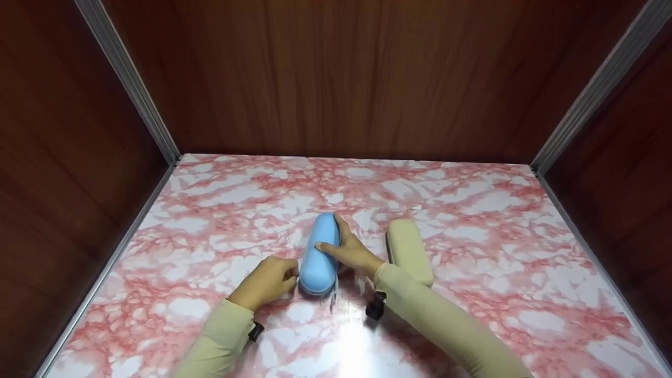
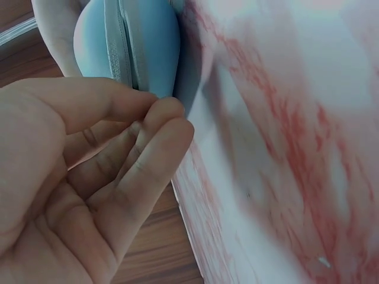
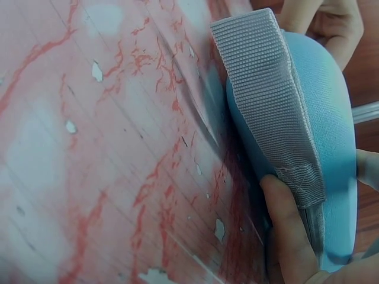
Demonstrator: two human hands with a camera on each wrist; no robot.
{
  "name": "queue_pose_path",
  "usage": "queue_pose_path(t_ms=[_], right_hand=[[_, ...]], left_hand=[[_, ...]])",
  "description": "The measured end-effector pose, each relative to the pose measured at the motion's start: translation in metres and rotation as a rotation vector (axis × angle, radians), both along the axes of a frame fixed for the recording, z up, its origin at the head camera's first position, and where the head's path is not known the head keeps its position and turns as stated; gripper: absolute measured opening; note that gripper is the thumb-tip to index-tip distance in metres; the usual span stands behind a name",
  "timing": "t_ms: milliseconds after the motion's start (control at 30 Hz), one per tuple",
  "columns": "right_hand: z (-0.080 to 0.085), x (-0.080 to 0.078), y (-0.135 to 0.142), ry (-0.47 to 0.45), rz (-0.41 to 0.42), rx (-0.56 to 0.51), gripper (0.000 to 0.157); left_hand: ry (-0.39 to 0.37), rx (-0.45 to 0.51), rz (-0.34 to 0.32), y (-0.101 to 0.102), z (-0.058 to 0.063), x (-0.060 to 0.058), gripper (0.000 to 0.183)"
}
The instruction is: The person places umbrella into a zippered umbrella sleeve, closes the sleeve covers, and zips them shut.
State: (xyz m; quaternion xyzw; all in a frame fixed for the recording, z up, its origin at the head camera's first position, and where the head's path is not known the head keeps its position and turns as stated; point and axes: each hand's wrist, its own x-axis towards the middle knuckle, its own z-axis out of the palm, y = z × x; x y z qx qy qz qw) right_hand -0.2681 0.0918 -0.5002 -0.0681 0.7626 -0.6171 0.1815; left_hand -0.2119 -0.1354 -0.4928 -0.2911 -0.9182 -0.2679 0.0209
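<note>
A rounded light blue zip case (image 1: 317, 270) lies lengthwise near the middle of the marbled table. My right hand (image 1: 354, 253) grips it from the right, thumb on top and fingers along its side. In the right wrist view, a grey woven strap (image 3: 254, 83) runs along that side, with a fingertip against its lower end. At the case's near left side, my left hand (image 1: 268, 281) has thumb and forefinger pinched together. The left wrist view puts those fingertips on the line of the grey zipper (image 2: 116, 44); the zipper pull itself is hidden behind them.
A beige case (image 1: 410, 252) lies to the right of the blue one, partly behind my right forearm. Dark brown wooden panels (image 1: 357, 79) with grey metal corner strips (image 1: 131, 73) wall the table (image 1: 236, 194) at the back and both sides.
</note>
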Motion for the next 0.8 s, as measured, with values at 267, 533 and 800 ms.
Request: queue_pose_path(t_ms=[267,533,800], right_hand=[[-0.0002,0.0002,-0.0003,0.003,0.004,-0.02,0.101],[0.0003,0.0,-0.0006,0.01,-0.007,-0.012,0.1],[-0.0004,0.0003,-0.0008,0.006,-0.007,-0.023,0.099]], left_hand=[[-0.01,0.004,-0.011,-0.0004,0.0024,0.0048,0.015],[-0.007,0.005,-0.018,-0.0004,0.0038,0.007,0.014],[-0.048,0.017,-0.041,-0.0037,0.0028,0.0064,0.014]])
